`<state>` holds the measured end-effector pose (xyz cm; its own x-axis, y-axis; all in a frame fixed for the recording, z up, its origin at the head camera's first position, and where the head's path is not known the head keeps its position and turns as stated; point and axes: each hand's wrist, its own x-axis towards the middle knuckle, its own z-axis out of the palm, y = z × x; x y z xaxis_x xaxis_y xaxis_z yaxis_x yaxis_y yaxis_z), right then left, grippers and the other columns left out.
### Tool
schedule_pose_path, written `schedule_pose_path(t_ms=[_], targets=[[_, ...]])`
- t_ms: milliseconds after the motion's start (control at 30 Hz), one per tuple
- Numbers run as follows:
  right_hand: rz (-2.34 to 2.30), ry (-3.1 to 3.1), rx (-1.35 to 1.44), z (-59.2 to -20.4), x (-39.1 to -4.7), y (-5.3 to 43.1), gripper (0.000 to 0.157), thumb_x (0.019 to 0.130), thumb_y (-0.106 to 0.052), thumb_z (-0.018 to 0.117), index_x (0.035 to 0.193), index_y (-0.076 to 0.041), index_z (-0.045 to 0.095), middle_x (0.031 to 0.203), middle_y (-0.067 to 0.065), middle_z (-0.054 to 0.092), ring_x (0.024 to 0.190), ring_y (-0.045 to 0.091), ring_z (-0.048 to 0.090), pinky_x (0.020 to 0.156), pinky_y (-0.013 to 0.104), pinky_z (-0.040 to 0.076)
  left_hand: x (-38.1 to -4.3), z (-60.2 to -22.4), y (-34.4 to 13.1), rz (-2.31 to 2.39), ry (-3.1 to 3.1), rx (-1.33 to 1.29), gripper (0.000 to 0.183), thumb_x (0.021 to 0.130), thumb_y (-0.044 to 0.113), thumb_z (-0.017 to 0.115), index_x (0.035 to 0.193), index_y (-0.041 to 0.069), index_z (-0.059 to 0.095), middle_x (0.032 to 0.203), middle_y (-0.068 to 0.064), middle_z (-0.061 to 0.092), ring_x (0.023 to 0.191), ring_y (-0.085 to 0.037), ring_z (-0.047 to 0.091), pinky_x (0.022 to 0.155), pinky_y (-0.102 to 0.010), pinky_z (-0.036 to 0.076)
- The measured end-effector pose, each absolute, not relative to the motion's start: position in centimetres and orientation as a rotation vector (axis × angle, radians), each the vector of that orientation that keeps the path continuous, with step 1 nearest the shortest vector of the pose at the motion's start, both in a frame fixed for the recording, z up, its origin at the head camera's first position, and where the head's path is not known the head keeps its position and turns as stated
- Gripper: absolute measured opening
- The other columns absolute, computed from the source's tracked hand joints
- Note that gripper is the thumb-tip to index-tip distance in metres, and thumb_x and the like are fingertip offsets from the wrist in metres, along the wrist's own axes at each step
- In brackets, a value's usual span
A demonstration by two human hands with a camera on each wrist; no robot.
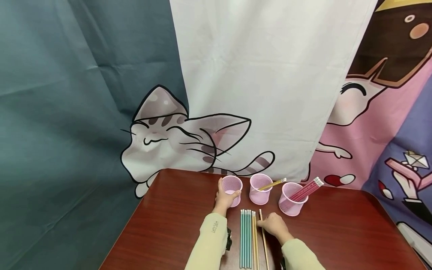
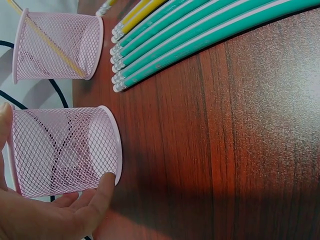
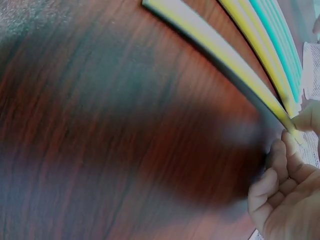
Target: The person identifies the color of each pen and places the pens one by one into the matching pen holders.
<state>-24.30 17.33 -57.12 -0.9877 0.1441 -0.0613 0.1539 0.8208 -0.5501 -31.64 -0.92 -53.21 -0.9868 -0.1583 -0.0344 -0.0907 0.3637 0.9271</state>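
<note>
My left hand (image 1: 223, 198) grips the leftmost pink mesh pencil cup (image 2: 65, 150) around its side, with the thumb near the cup's base in the left wrist view. No pencil shows inside that cup. My right hand (image 1: 275, 225) pinches a yellow pencil (image 3: 225, 57) near its eraser end, between thumb and index finger. This pencil lies along the table, slightly apart from the other yellow pencils (image 1: 255, 240). Beside those, several green pencils (image 1: 245, 240) lie in a row, erasers pointing away from me.
The middle pink mesh cup (image 1: 259, 197) holds a yellow pencil (image 1: 275, 183) leaning right. In the right cup (image 1: 289, 210) several dark pink pencils (image 1: 305, 190) lean right. All stand near the back of the brown table (image 1: 344, 232), before a printed cloth (image 1: 270, 75).
</note>
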Motion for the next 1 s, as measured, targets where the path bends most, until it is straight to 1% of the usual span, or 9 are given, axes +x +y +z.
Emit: schedule_pose_path(t_ms=[233,333,500,733,1000], targets=[[-1.099,2.983,0.203,-56.5,-24.7,17.6,0.022,0.065,-0.020,0.068,0.055,-0.012,0.050,0.050,-0.006,0.046,0.050,0.012,0.042,0.049,0.027,0.034,-31.6,-53.2,-1.0,-1.724,-2.535,0.226,0.095,0.067,0.025,0.083,0.143,0.018,0.026,0.126,-0.032,0.041,0.110,-0.051,0.043,0.090,-0.057,0.037],[-1.159,3.000,0.173,-56.1,-24.9,17.5,0.017,0.064,-0.016,0.067,0.058,-0.012,0.051,0.052,-0.006,0.046,0.051,0.011,0.042,0.050,0.027,0.035,-31.6,-53.3,-1.0,-1.727,-2.538,0.225,0.095,0.068,0.025,0.082,0.143,0.018,0.026,0.127,-0.031,0.041,0.110,-0.051,0.043,0.090,-0.058,0.036],[-1.213,3.035,0.153,-55.4,-25.3,17.6,0.010,0.064,-0.014,0.065,0.065,-0.013,0.056,0.059,-0.006,0.051,0.057,0.011,0.045,0.055,0.028,0.037,-31.7,-53.3,-1.0,-1.731,-2.542,0.229,0.095,0.068,0.026,0.082,0.143,0.019,0.025,0.127,-0.031,0.040,0.111,-0.051,0.042,0.091,-0.058,0.035],[-1.285,3.016,0.205,-54.7,-25.3,18.0,0.008,0.067,-0.013,0.064,0.072,-0.011,0.058,0.063,-0.004,0.052,0.059,0.011,0.047,0.057,0.029,0.038,-31.8,-53.4,-1.1,-1.750,-2.535,0.230,0.095,0.068,0.026,0.082,0.144,0.020,0.025,0.127,-0.031,0.039,0.111,-0.050,0.041,0.091,-0.058,0.035],[-1.327,3.042,0.201,-54.0,-25.3,18.4,0.008,0.070,-0.012,0.065,0.073,-0.010,0.058,0.065,-0.003,0.052,0.062,0.011,0.047,0.061,0.028,0.038,-31.7,-53.4,-1.0,-1.763,-2.533,0.236,0.094,0.068,0.026,0.082,0.144,0.021,0.025,0.129,-0.030,0.039,0.113,-0.049,0.040,0.092,-0.058,0.034]])
